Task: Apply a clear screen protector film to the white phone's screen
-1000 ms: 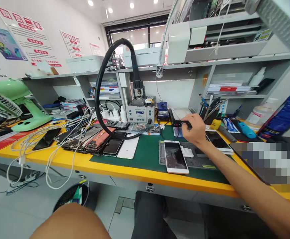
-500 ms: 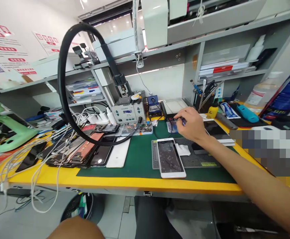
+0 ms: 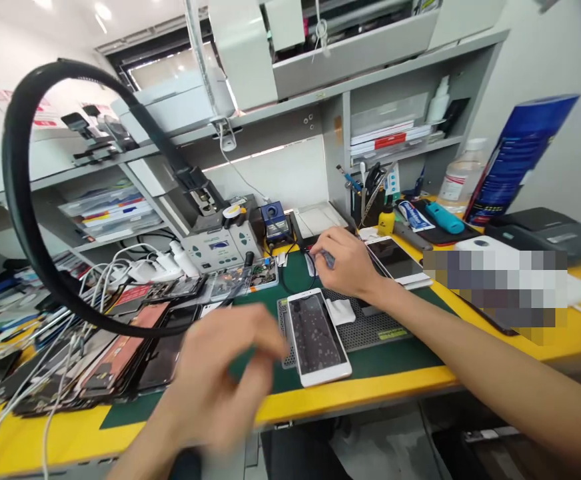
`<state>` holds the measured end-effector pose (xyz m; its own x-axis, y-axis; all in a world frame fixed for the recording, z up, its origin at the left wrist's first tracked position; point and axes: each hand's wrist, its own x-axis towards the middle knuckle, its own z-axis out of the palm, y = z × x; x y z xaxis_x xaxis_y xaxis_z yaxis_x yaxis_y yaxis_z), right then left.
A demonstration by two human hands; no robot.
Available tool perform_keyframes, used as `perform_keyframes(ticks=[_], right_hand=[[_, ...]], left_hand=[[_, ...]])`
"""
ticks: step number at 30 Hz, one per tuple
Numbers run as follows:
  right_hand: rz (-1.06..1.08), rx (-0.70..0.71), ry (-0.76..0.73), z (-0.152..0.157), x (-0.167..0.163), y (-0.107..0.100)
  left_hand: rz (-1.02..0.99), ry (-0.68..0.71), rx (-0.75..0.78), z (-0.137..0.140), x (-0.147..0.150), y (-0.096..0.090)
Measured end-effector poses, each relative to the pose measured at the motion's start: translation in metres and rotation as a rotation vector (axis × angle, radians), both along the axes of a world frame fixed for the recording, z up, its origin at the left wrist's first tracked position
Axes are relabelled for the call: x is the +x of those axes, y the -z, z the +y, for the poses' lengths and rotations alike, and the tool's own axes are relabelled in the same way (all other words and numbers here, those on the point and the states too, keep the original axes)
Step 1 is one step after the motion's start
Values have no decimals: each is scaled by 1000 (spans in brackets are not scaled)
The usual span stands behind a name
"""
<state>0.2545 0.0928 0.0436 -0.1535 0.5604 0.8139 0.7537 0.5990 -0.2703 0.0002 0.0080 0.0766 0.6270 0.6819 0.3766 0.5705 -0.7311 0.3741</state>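
My right hand reaches to the back of the green mat, fingers pinched together by the front of a flat black box with a pale top. A thin black cable loops up to those fingertips; what they pinch is too small to make out. My left hand, smeared by motion, hangs over the front edge with thumb and forefinger curved apart and nothing visible between them. To its right a white phone lies face up, its dark screen speckled, partly on a grey perforated pad. A crumpled white wipe lies beside it.
Stacked phone parts and tangled white cables fill the left. A black hose arches above them from a grey station. Another white phone, a yellow bottle and a clear bottle stand or lie right.
My left hand has come into view over the front edge. The view has swung to the right. My right hand stays near the black box with its fingers still pinched.
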Motion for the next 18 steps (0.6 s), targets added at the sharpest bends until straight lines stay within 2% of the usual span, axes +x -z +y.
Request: perform_keyframes(ticks=[3, 6, 9, 10, 12, 15, 18], right_hand=[[-21, -96, 7, -7, 2, -9], [-64, -241, -2, -27, 12, -21], [-167, -419, -109, -64, 25, -27], [-201, -528, -143, -78, 27, -26], [-284, -691, -130, -103, 29, -18], [-357, -799, -67, -125, 25, -1], [-346, -824, -38, -130, 19, 8]], left_hand=[[41, -61, -86, 54, 21, 4], [80, -95, -113, 83, 33, 20], [119, -90, -149, 90, 31, 32], [127, -83, -164, 90, 29, 34], [131, -65, -190, 87, 25, 35], [123, -42, -220, 82, 21, 33], [107, -48, -241, 80, 19, 33]])
